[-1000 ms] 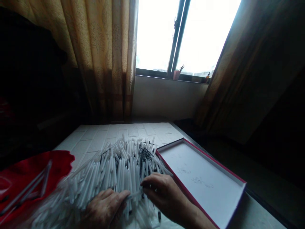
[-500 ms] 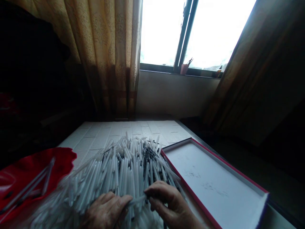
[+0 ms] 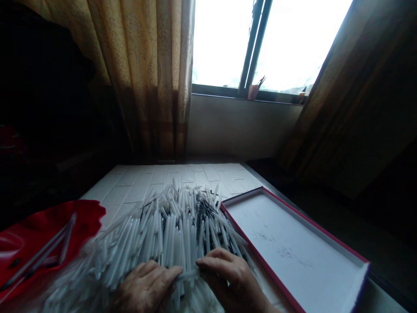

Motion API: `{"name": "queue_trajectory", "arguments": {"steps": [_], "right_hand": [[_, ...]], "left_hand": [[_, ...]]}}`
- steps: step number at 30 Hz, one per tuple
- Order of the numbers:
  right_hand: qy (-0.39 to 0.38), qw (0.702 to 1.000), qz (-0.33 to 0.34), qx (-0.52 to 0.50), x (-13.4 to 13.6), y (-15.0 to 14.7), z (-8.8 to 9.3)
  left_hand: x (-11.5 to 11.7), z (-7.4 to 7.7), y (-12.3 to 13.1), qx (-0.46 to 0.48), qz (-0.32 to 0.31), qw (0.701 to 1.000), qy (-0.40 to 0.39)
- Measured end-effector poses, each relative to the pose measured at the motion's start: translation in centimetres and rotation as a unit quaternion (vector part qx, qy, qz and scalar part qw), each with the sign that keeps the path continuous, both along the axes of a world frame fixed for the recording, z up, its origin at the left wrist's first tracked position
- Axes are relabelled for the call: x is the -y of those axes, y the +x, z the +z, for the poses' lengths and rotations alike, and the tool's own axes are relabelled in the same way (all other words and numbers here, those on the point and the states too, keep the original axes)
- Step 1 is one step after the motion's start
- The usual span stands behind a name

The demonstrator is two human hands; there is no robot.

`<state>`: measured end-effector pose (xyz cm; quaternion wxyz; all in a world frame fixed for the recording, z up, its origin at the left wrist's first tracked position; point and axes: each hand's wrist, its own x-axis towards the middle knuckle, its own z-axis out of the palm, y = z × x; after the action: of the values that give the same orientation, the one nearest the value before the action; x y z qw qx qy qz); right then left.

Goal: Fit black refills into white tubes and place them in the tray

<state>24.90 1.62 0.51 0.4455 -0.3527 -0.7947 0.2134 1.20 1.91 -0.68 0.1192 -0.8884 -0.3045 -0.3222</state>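
Head cam, 1 person, 2 bare hands at bottom edge of frame. Left hand [image 3: 143, 289] and right hand [image 3: 228, 278] meet in the middle, both on 1 white tube [image 3: 188, 274]. Left thumb + fingertips are pinched closed on its left end, right thumb + index pinched closed on its right end; other fingers curled, narrow. Tube is approx. level, a bit higher on the right, sitting at the near edge of the pile of tubes [image 3: 163, 230] and touching it.

Pile is big and loose, mostly white tubes fanned away from the person, w/ dark thin pieces [image 3: 208, 208] mixed in at the far right. It rests on a table [image 3: 182, 176] w/ a white brick-pattern top.

Just right of the pile is a shallow box lid [image 3: 325, 243], red rim, white inside w/ faint marks. Left of the pile is a red bag [image 3: 84, 217] w/ a few tubes lying on it.

Bkgd: yellow curtain [image 3: 143, 78] left, bright window [image 3: 221, 43], small cup [image 3: 252, 91] on the sill. Room is dim, detail on the fingers is soft.
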Motion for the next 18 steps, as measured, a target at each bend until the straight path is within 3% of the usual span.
{"name": "queue_trajectory", "arguments": {"steps": [12,15,18], "right_hand": [[0.119,0.980,-0.057,0.152,-0.3,-0.3,-1.0],[0.093,0.983,-0.041,0.153,-0.3,-0.3,-1.7],[0.054,0.991,-0.020,0.122,-0.3,-0.1,-1.9]], "left_hand": [[-0.2,-0.5,0.0,0.005,-0.034,0.999,0.010],[-0.4,-0.6,0.1,0.027,-0.050,0.998,0.038],[-0.2,-0.5,0.3,0.042,-0.031,0.999,0.011]]}}
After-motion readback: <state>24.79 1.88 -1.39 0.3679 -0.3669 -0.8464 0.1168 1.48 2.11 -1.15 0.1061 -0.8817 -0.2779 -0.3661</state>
